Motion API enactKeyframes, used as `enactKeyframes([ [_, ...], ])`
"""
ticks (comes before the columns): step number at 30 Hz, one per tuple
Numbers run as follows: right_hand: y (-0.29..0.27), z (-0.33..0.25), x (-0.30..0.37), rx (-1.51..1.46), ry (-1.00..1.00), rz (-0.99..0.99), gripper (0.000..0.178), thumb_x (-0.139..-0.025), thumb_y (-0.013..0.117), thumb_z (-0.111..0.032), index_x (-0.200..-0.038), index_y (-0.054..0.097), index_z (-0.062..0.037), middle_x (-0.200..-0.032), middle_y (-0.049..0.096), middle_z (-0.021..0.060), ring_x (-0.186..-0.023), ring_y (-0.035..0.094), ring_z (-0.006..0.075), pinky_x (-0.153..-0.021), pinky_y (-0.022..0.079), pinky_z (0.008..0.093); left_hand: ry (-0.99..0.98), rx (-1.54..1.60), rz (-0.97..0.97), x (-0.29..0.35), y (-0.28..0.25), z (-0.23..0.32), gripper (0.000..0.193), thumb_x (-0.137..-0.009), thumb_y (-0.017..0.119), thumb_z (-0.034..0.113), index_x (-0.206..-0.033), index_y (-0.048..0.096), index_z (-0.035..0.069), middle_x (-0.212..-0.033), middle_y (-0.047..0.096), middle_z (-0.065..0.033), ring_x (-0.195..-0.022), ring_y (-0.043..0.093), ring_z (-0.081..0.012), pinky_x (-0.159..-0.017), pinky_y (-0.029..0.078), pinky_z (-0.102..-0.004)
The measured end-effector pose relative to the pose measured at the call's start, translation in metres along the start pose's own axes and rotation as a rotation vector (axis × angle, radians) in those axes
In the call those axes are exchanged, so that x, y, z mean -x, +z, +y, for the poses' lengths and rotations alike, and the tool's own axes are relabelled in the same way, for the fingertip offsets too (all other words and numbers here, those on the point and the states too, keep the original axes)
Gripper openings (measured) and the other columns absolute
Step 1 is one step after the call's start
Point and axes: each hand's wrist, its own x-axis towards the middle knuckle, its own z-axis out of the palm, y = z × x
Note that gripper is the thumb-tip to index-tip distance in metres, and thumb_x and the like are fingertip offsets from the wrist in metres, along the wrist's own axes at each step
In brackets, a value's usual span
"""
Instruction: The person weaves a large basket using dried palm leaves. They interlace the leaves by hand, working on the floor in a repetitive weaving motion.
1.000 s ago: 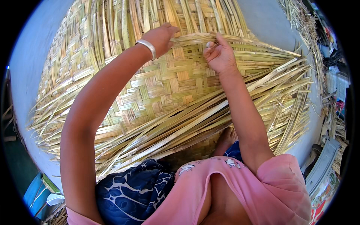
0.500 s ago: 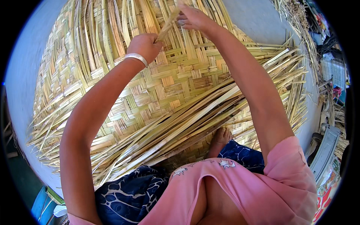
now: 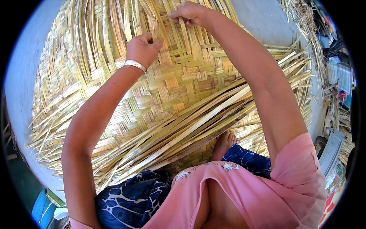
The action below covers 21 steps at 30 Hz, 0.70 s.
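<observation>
A large woven mat (image 3: pixel 183 86) of flat yellow-green reed strips spreads in front of me, partly plaited, with long loose strips running away at the far side. My left hand (image 3: pixel 143 50), a silvery bangle on its wrist, is closed with thumb and fingers on a pale reed strip (image 3: pixel 153 26) that points away from me. To the right and a little farther off, my right hand (image 3: pixel 192 14) has its fingers bent round another reed strip (image 3: pixel 184 37); its fingertips are partly hidden.
A thick bundle of loose reed strips (image 3: pixel 190 128) lies slantwise across the mat's near part. My bare foot (image 3: pixel 225 140) rests beside it. Grey floor (image 3: pixel 263 23) borders the mat. Dry stalks (image 3: pixel 301 23) and clutter line the right edge; a blue object (image 3: pixel 41 210) is at lower left.
The strip stretched between my hands has swung away and now lies along the mat's far strips. My left hand shifted slightly left; my right hand lowered onto another strip.
</observation>
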Motion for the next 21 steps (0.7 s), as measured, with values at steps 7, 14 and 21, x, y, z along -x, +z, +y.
enactKeyframes([
  [7, 0.004, -0.038, 0.031, 0.164, 0.078, 0.011, 0.027, -0.079, 0.061, -0.017, -0.090, 0.059, 0.0077, -0.066, 0.062, 0.0138, -0.047, 0.054, 0.0155, -0.036, 0.040, 0.0275, 0.050, -0.101, 0.007, 0.006, -0.009, 0.014, 0.031, -0.080, 0.068, 0.021, -0.062, 0.052, 0.000, -0.053, 0.046, 0.0004, -0.049, 0.038, -0.0078, -0.045, 0.035, -0.0271],
  [14, -0.007, -0.018, 0.033, -0.234, 0.031, 0.008, 0.018, -0.079, 0.066, -0.014, -0.083, 0.055, -0.0005, -0.061, 0.059, 0.0081, -0.044, 0.050, 0.0102, -0.032, 0.032, 0.0227, 0.018, -0.125, -0.013, 0.004, -0.009, 0.012, 0.032, -0.075, 0.065, 0.026, -0.068, 0.054, -0.003, -0.059, 0.054, -0.0188, -0.053, 0.052, -0.0296, -0.056, 0.044, -0.0391],
  [21, 0.004, -0.023, 0.068, -0.621, -0.282, 0.031, 0.026, -0.086, 0.062, -0.027, -0.096, 0.058, -0.0031, -0.088, 0.062, 0.0091, -0.077, 0.060, 0.0173, -0.063, 0.049, 0.0314, 0.003, -0.063, -0.038, -0.005, 0.004, 0.005, 0.049, -0.076, 0.066, 0.021, -0.118, 0.051, 0.000, -0.078, 0.064, -0.0170, -0.071, 0.062, -0.0295, -0.065, 0.049, -0.0372],
])
